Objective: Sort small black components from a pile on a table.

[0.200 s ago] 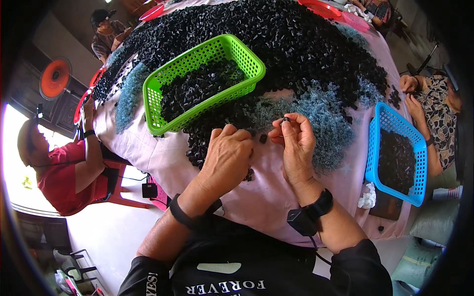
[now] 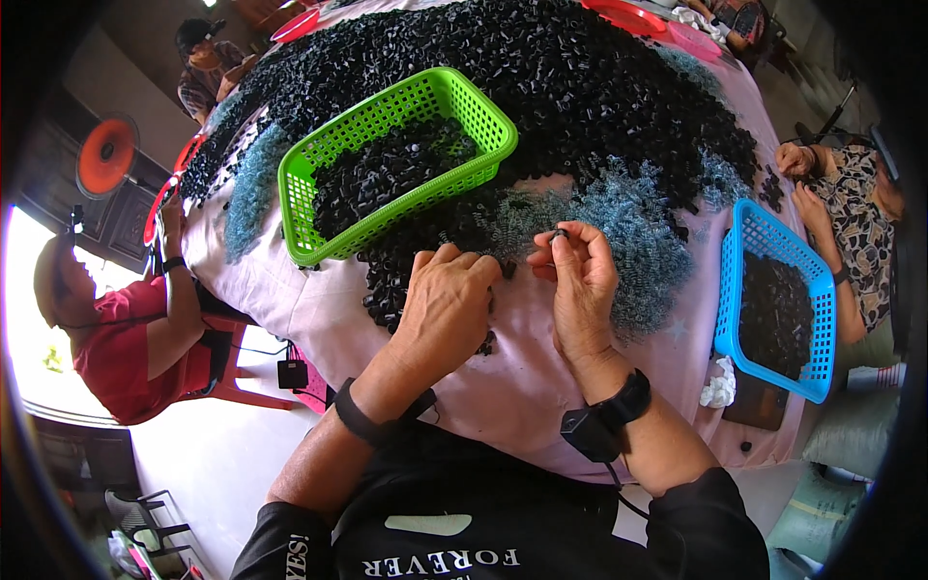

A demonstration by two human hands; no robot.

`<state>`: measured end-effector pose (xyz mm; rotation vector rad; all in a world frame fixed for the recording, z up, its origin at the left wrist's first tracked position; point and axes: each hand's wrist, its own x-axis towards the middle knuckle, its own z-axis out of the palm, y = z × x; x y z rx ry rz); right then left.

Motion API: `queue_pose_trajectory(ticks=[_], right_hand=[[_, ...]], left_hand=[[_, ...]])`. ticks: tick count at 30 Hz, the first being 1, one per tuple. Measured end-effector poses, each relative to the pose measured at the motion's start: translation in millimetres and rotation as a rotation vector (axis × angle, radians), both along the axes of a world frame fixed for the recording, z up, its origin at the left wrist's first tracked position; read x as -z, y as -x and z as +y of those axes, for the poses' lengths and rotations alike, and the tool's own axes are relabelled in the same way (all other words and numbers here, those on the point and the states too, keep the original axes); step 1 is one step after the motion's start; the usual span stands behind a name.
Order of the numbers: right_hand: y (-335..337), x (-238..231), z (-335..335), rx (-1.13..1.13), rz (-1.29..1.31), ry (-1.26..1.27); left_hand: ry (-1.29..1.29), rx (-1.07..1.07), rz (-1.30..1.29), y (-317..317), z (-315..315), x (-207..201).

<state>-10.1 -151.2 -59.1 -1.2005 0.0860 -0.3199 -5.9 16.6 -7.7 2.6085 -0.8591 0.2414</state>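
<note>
My right hand (image 2: pixel 583 280) pinches a small black plastic piece (image 2: pixel 559 234) between thumb and fingers, over the edge of a heap of bluish springs (image 2: pixel 628 251). To its left, my left hand (image 2: pixel 445 302) is knuckles-up with its fingers curled down; whatever they grip is hidden beneath. Another black piece (image 2: pixel 507 271) shows right at the left fingertips. Loose black pieces (image 2: pixel 385 290) lie under and beyond the left hand, on the pink cloth (image 2: pixel 541 367).
A green basket (image 2: pixel 406 217) of black pieces stands ahead on the large black heap (image 2: pixel 599 87). At right is a blue basket (image 2: pixel 822 362), beside crumpled white tissue (image 2: pixel 718 384). People sit round the table, one in a red shirt (image 2: pixel 126 338) at left.
My left fingers have shifted slightly right and extended to the black piece lying between the hands. My right hand stays nearly still, its pinch unchanged.
</note>
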Motion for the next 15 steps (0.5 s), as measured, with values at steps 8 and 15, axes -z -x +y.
queue_pose_trajectory(ticks=[8, 15], right_hand=[[0.3, -1.3, -0.6, 0.033, -0.018, 0.04], [-0.1, 2.1, -1.4, 0.035, -0.048, 0.052]], left_hand=[[-0.095, -0.02, -0.072, -5.8, -19.0, 10.3], [-0.144, -0.048, -0.033, -4.3, -26.0, 13.6]])
